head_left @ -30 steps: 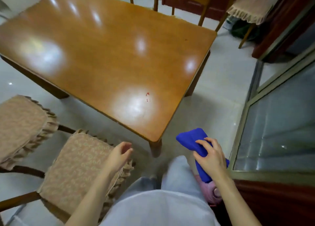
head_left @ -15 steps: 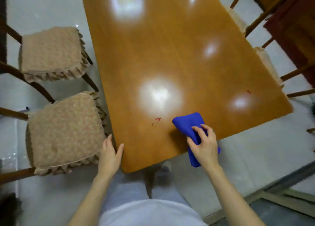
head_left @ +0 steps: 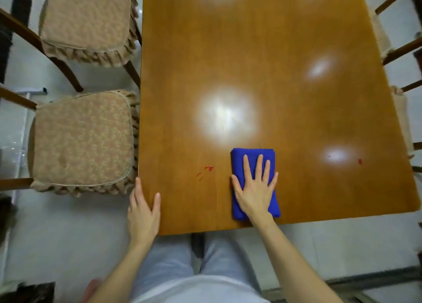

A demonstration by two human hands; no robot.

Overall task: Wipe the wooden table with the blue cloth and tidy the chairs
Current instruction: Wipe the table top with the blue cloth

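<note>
Right hand [head_left: 255, 188]: I see it flat, fingers straight and spread, pressing down on the blue cloth [head_left: 252, 156].
Blue cloth: folded, lying on the worktop [head_left: 251, 62] close to its near edge.
Left hand [head_left: 142, 213]: fingers straight, resting at the worktop's near left corner, holding nothing.
Red marks [head_left: 209, 168]: just left of the cloth.
Chairs [head_left: 82, 140]: two, cushioned, beside the left edge.
</note>
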